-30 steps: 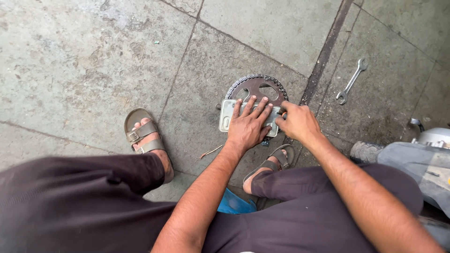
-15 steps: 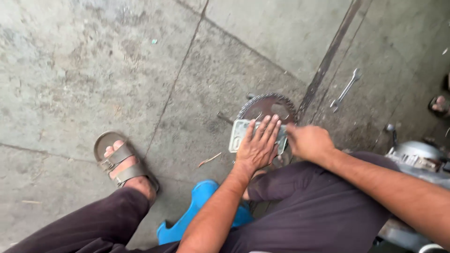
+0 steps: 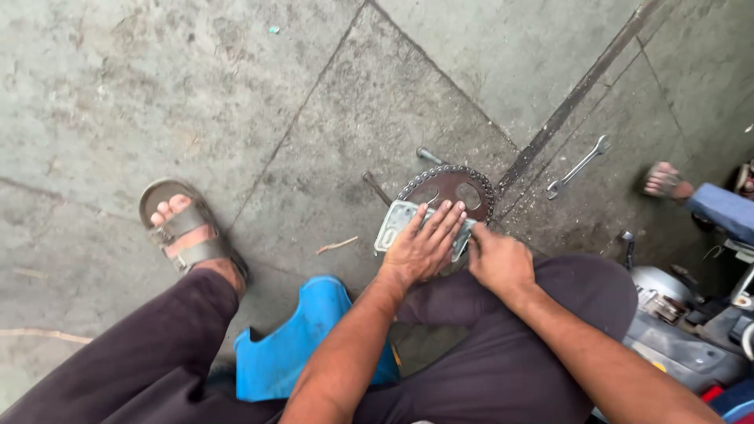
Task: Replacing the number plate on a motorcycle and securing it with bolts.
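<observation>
Sprocket point(image 3: 452, 188) unmoved | left hand point(image 3: 422, 247) still flat on plate point(image 3: 397, 224) | right hand point(image 3: 499, 263) grip unclear

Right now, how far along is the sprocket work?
Done: the toothed sprocket lies flat on the paved floor. In hand: left hand presses a pale plate onto it, right hand works at its edge; what it holds is hidden. Left: spanner lies untouched, apart from both hands.

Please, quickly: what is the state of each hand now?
Left hand: open, fingers spread flat on the pale metal plate over the sprocket.
Right hand: closed; holding what cannot be told.
</observation>
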